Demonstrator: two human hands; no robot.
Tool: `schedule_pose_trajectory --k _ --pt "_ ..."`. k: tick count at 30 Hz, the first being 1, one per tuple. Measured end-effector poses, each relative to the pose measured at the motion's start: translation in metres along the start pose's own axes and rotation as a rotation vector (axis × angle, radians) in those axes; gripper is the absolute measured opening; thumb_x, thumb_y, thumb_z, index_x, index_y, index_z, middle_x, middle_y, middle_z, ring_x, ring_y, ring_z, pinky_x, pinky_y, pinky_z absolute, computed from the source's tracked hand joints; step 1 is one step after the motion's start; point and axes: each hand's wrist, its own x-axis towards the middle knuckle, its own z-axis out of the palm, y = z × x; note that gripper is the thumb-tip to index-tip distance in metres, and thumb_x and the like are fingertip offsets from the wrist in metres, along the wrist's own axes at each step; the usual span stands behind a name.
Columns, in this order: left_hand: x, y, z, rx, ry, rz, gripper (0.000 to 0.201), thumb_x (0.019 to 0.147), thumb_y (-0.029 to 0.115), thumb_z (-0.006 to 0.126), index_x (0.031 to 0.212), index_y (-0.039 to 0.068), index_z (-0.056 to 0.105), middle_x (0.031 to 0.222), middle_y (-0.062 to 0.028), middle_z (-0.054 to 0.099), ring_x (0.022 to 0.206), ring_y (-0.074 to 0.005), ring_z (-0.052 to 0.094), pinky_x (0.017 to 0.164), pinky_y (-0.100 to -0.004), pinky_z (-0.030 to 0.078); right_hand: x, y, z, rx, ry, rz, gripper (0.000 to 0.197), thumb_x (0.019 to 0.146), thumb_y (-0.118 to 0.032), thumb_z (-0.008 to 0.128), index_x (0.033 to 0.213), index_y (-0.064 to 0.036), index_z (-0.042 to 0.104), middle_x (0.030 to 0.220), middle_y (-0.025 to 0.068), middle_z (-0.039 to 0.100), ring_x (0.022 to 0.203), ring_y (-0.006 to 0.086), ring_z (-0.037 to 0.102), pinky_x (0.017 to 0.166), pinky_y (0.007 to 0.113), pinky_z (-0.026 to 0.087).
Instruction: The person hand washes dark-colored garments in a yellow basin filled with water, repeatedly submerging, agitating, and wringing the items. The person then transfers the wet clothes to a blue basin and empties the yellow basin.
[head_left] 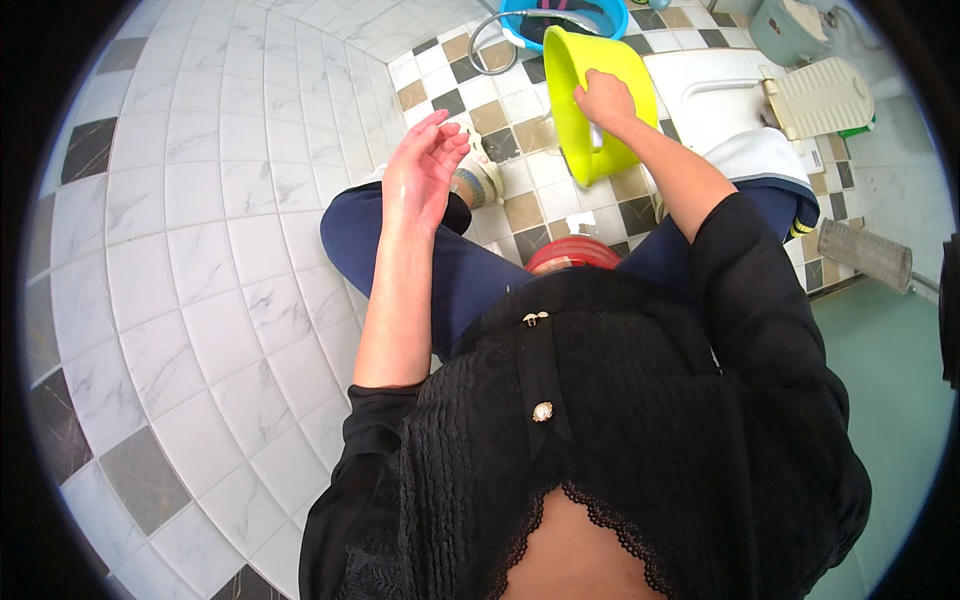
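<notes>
My right hand (606, 100) is closed on the near rim of a bright yellow-green basin (630, 75). The basin is tipped on its side, its mouth turned to the left. A small whitish patch shows just below my fingers; what it is I cannot make out. My left hand (422, 175) is raised over my left knee, holding nothing. Its palm is turned up, with the fingers loosely curled and apart, and the skin looks wet.
A blue basin (625, 18) with dark cloth and a shower head (565, 17) on a hose stands beyond. To the right are a white squat toilet (700, 75), a cream ridged lid (825, 98) and a grey-green bucket (790, 35). Beneath me shows a red stool (575, 253).
</notes>
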Motion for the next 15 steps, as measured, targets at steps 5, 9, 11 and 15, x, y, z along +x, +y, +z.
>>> schedule_pose_trajectory --k 5,9,11,15 --pt "-0.002 0.001 0.005 -0.006 0.002 0.005 0.034 0.087 0.011 0.056 0.116 -0.006 0.051 0.094 -0.0125 0.059 0.088 -0.0221 0.059 0.082 -0.0312 0.050 0.011 0.009 -0.017 -0.070 0.052 -0.054 0.027 0.081 -0.027 0.058 0.089 -0.0020 0.063 0.091 0.0193 0.065 0.088 0.0357 0.063 0.078 0.043 0.050" --pt "-0.004 0.002 0.009 -0.014 0.000 0.018 0.034 0.087 0.012 0.056 0.116 -0.006 0.051 0.094 -0.0124 0.059 0.087 -0.0222 0.059 0.081 -0.0314 0.050 0.012 0.017 -0.028 -0.044 0.070 -0.046 0.029 0.081 -0.028 0.058 0.090 -0.0013 0.062 0.091 0.0203 0.065 0.088 0.0361 0.062 0.079 0.043 0.050" --pt "-0.003 0.003 0.010 -0.019 -0.020 0.024 0.034 0.087 0.012 0.057 0.115 -0.006 0.051 0.094 -0.0123 0.059 0.087 -0.0223 0.059 0.081 -0.0317 0.050 0.013 0.026 -0.029 0.021 0.100 0.023 0.031 0.081 -0.029 0.058 0.091 -0.0005 0.062 0.091 0.0210 0.065 0.088 0.0365 0.062 0.079 0.044 0.049" --pt "0.001 0.003 0.012 -0.022 -0.039 0.029 0.034 0.087 0.012 0.057 0.115 -0.006 0.051 0.094 -0.0125 0.059 0.087 -0.0225 0.059 0.081 -0.0321 0.050 0.014 0.056 -0.016 0.098 0.117 0.138 0.036 0.079 -0.033 0.058 0.090 0.0003 0.063 0.092 0.0220 0.065 0.089 0.0374 0.061 0.081 0.044 0.048"
